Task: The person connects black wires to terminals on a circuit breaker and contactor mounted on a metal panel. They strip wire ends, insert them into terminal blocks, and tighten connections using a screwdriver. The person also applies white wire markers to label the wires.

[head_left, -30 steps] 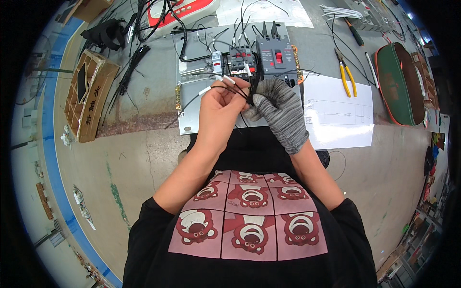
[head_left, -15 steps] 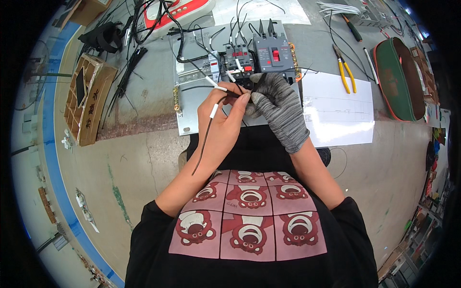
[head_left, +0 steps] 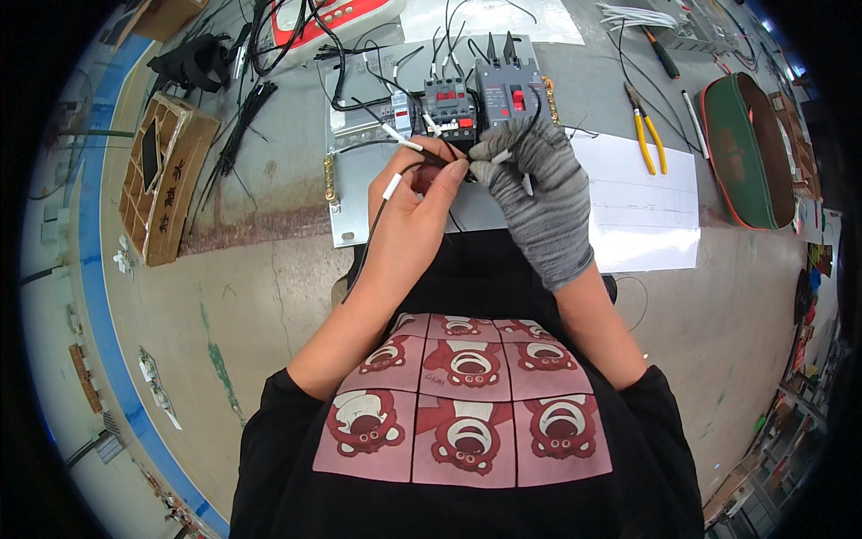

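Observation:
My bare left hand [head_left: 415, 186] pinches black wires [head_left: 375, 225] that carry white marker sleeves [head_left: 392, 186]. Close beside it, my right hand [head_left: 536, 184], in a grey knit glove, has its fingers closed on a black wire with a white sleeve [head_left: 501, 156]. Both sets of fingertips nearly meet over the near part of a grey metal mounting plate [head_left: 359, 216]. Just beyond them on the plate stand a contactor [head_left: 449, 99] with red parts and a larger grey circuit breaker [head_left: 512, 90] with a red toggle. A small white module [head_left: 400, 111] sits to the left.
Yellow-handled pliers [head_left: 646, 135] lie on white paper [head_left: 633, 207] at right, near a green pouch [head_left: 741, 148] and a screwdriver [head_left: 662, 54]. At left are a wooden divided box [head_left: 180, 184], black cable ties [head_left: 235, 135] and a black strap [head_left: 193, 65]. A red and white device [head_left: 346, 18] stands behind.
My right hand has shifted slightly right and turned, and a wire with a white sleeve now shows at its fingers. My left hand keeps its pinch on the wires.

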{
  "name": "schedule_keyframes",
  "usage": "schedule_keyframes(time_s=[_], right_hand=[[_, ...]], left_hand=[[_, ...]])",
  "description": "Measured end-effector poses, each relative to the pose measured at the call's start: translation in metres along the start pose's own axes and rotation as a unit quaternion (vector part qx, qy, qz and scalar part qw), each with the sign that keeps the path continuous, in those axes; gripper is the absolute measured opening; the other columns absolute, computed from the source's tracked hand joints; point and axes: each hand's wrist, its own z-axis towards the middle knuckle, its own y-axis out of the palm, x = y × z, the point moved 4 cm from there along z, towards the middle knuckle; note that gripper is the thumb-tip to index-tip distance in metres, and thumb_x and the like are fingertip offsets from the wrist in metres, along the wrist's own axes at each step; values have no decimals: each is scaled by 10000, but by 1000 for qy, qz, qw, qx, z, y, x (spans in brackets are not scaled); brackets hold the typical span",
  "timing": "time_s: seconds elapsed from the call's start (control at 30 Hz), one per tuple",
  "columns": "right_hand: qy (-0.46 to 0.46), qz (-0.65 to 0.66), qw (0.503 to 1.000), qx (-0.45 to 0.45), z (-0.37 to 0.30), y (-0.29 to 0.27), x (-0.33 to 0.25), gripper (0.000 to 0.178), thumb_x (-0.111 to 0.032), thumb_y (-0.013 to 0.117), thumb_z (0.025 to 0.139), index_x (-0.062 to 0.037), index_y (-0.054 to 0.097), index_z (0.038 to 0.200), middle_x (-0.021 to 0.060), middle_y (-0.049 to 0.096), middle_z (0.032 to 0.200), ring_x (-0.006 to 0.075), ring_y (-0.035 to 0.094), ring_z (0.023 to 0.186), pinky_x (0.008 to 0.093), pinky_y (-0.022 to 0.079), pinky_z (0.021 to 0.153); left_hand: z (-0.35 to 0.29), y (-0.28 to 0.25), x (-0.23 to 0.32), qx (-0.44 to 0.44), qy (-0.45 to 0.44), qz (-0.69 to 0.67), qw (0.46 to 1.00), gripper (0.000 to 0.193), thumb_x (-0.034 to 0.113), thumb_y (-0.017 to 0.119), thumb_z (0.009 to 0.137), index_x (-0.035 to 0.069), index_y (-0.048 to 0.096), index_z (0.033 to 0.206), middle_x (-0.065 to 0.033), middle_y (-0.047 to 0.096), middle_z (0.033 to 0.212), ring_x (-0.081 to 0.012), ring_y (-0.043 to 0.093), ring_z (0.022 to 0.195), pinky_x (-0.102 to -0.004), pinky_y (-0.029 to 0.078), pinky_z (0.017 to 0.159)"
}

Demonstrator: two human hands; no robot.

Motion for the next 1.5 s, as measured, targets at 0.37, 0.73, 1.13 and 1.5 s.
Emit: schedule_keyframes(time_s=[0.37,0.73,1.13,1.5], right_hand=[[103,124,986,48,-43,1,27,164,30,665,833,-52,653,974,45,635,979,163,606,924,305,509,831],[238,196,951,8,-26,17,30,39,-76,632,918,-39,620,924,24,645,791,68,589,714,224,487,647],[186,223,956,33,-34,24,30,63,-24,577,934,-14,619,979,29,656,813,74,600,718,233,505,677],[274,314,909,7,-29,25,31,82,-64,611,928,-14,645,984,47,670,836,100,640,750,234,543,660]], left_hand=[[4,0,-4,20,-62,-79,995,133,119,595,958,4,539,995,-102,642,941,-155,650,789,-270,520,714],[2,0,-5,0,-54,-79,995,139,134,620,944,15,557,978,-98,658,947,-138,620,807,-272,500,754],[3,-2,-6,25,-63,-93,993,129,137,632,936,23,577,959,-91,663,938,-127,594,812,-282,486,780],[3,-3,-4,2,-42,-80,996,134,120,640,930,18,577,989,-66,634,927,-126,593,815,-283,498,787]])
